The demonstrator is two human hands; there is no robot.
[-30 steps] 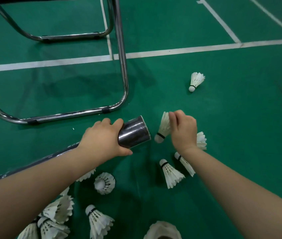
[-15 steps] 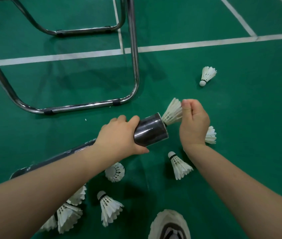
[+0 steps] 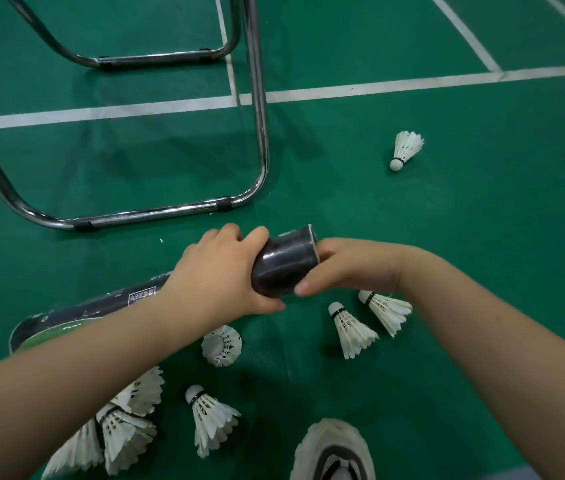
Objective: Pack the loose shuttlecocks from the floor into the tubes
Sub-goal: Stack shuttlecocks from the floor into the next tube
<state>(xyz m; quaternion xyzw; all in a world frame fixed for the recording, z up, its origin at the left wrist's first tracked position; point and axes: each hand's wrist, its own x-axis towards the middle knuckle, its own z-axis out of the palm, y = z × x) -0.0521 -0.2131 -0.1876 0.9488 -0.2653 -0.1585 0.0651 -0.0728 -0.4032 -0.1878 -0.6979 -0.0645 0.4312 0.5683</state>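
A long black shuttlecock tube (image 3: 284, 268) lies slanted over the green floor, its open mouth pointing up and right. My left hand (image 3: 218, 271) grips it just below the mouth. My right hand (image 3: 353, 265) is at the mouth, its thumb lying straight along the tube's lower side. Its fingers reach into the opening and are hidden. No shuttlecock shows at the mouth. Loose white shuttlecocks lie around: one far right (image 3: 407, 148), two under my right wrist (image 3: 352, 327), one below the tube (image 3: 222, 344), several at the lower left (image 3: 122, 434).
A chrome chair frame (image 3: 260, 133) stands on the floor just behind the tube. White court lines (image 3: 378, 86) cross the floor beyond it. My shoe (image 3: 334, 452) shows at the bottom edge.
The shuttlecock my right hand held at the tube's mouth has gone inside and out of sight. My right hand has closed up against the mouth. My left hand keeps its grip.
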